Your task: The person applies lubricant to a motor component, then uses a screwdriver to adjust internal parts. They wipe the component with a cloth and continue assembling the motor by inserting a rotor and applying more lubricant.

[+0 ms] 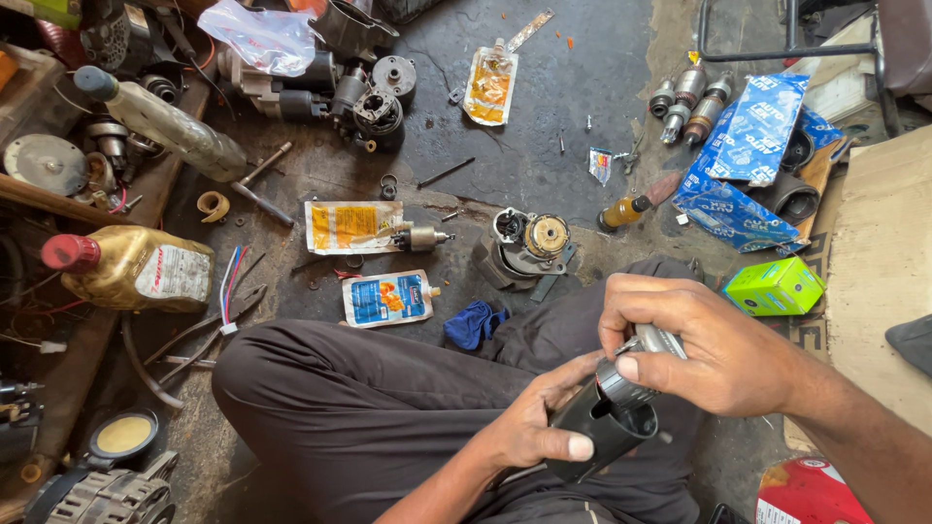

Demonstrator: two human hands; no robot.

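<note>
Seated view, looking down at your lap. Your left hand (529, 427) wraps from below around a black cylindrical housing (602, 437), thumb pressed across its wall, open mouth tilted up toward you. Your right hand (704, 344) is closed from above on a silver-grey metal part (652, 342) that sits at the housing's upper rim; whether that part is seated inside or only resting against the rim cannot be told. Both lie over your right thigh, above the dark trousers (369, 408).

Handling, as a judgement: the housing looks like rigid metal, fairly heavy for its bulk and probably greasy, so a full wrap around the barrel suits it better than a fingertip pinch; keep your fingers off the open rim.

Containers on the floor (544, 146): 1 amber bottle (136, 270) with a red cap, lying on its side and seemingly full of oil; 1 pale bottle (160, 121) with a blue cap, also lying down; 3 flat sachets, 2 yellow (351, 226) and 1 blue (386, 297), contents not visible; 1 green carton (774, 285), closed. A partly stripped motor unit (524, 247) stands just beyond your knees.
</note>
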